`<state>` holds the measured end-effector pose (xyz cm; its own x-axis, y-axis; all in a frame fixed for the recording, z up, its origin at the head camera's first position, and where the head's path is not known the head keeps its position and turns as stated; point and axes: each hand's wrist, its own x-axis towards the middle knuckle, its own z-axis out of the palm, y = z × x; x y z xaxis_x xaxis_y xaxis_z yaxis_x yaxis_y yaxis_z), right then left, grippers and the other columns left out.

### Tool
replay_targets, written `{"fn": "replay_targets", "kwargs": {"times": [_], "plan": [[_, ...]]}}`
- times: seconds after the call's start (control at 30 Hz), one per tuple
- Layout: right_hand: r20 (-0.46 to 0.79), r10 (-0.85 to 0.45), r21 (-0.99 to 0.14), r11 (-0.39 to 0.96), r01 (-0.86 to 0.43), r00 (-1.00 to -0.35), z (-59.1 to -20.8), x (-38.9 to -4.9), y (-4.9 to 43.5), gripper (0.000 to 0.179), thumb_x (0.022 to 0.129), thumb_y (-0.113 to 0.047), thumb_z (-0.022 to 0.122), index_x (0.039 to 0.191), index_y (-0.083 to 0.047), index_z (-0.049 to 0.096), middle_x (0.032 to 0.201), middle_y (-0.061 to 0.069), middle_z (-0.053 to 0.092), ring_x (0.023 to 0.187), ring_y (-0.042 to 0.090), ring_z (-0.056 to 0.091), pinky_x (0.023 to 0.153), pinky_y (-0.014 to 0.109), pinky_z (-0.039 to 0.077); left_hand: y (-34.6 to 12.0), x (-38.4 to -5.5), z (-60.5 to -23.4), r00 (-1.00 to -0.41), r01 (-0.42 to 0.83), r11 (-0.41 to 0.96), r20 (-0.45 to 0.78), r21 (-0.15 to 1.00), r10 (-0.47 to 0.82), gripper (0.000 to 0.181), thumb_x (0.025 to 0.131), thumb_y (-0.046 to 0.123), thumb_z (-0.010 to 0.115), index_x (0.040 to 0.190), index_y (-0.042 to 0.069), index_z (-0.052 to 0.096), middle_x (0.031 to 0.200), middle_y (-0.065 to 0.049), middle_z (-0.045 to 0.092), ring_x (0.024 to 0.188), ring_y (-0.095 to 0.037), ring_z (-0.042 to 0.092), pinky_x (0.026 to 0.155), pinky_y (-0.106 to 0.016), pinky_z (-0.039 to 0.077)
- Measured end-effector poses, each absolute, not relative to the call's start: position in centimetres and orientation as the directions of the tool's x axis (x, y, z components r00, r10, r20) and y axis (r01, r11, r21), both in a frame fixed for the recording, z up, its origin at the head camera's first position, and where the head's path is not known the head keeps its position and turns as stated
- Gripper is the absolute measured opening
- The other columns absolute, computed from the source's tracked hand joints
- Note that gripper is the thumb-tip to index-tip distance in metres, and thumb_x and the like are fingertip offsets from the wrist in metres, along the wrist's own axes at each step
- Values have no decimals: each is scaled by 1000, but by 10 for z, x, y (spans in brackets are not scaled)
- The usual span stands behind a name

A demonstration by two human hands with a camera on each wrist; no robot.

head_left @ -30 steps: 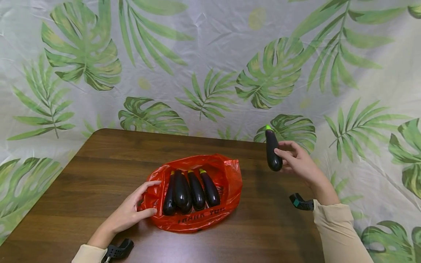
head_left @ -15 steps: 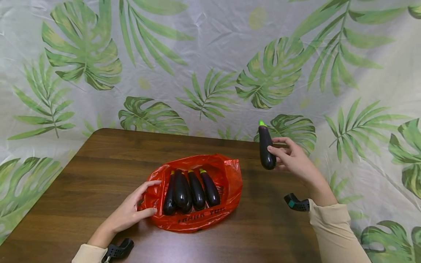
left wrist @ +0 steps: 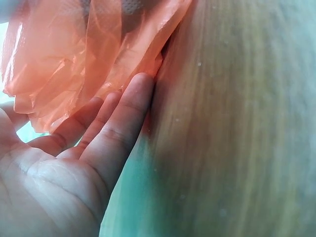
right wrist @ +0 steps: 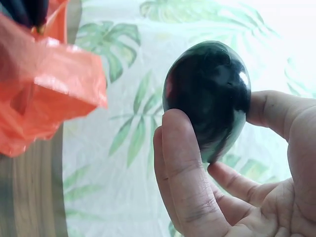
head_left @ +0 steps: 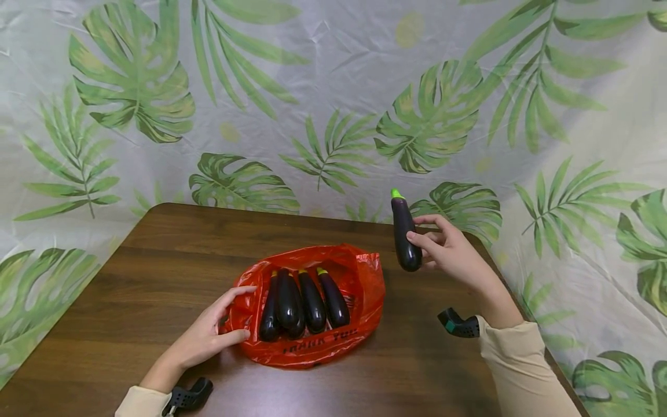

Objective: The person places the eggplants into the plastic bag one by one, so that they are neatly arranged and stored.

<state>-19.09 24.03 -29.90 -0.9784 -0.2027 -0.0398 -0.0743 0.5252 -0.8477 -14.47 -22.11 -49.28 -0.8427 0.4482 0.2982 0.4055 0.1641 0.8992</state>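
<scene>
My right hand [head_left: 445, 249] holds a dark purple eggplant [head_left: 405, 237] between thumb and fingers, up over the table's right side, green stem end on top. The right wrist view shows the rounded bottom of this eggplant [right wrist: 207, 94] with fingertips on both sides. A red plastic bag [head_left: 367, 289] lies open on the table, its printed lettering toward me. Several more eggplants [head_left: 312, 304] lie side by side in it, stems away from me. My left hand [head_left: 205, 333] rests at the bag's left side, thumb and fingers apart; in the left wrist view, nearly straight fingers [left wrist: 123, 113] touch the plastic.
The brown wooden table [head_left: 172, 255] has its far edge against a leaf-patterned cloth [head_left: 333, 87], which also hangs along the right side. A black strap-like device [head_left: 458, 323] sits at my right wrist and another device [head_left: 190, 395] at my left.
My right hand has moved left toward the bag, carrying the eggplant with it. The left hand, the bag and the eggplants in it stay where they were.
</scene>
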Motion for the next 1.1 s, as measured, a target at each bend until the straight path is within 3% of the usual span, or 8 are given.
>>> {"fn": "replay_targets", "kwargs": {"times": [0.33,0.63,0.97,1.1], "plan": [[-52,-276,-830,546,-112,-960,-295,-182,210,57,110,-34,63,155,-8,39,123,25,71,99,25,77,79,35,65,-220,-145,-492,-836,419,158,311,894,453,68,94,5,75,155,0,44,145,-29,55,122,-16,67,92,-30,62],[-107,-334,-831,548,-101,-936,-299,-178,188,56,108,-34,65,153,-10,42,116,21,73,98,25,75,82,43,66,-219,-146,-490,-841,417,182,303,890,447,69,93,8,75,155,2,45,145,-28,56,121,-17,67,91,-29,62],[-165,-411,-784,606,-134,-896,-316,-176,164,52,107,-37,67,148,-13,47,105,13,73,89,22,74,77,45,66,-221,-145,-491,-840,420,177,308,890,447,69,93,8,75,155,2,44,147,-27,55,124,-14,65,92,-29,62],[-205,-429,-745,651,-144,-880,-324,-176,157,52,106,-37,68,147,-11,49,97,11,69,78,22,71,75,43,66,-221,-144,-492,-842,416,174,305,893,445,69,94,9,75,155,2,44,147,-26,55,125,-14,65,93,-29,61]]}}
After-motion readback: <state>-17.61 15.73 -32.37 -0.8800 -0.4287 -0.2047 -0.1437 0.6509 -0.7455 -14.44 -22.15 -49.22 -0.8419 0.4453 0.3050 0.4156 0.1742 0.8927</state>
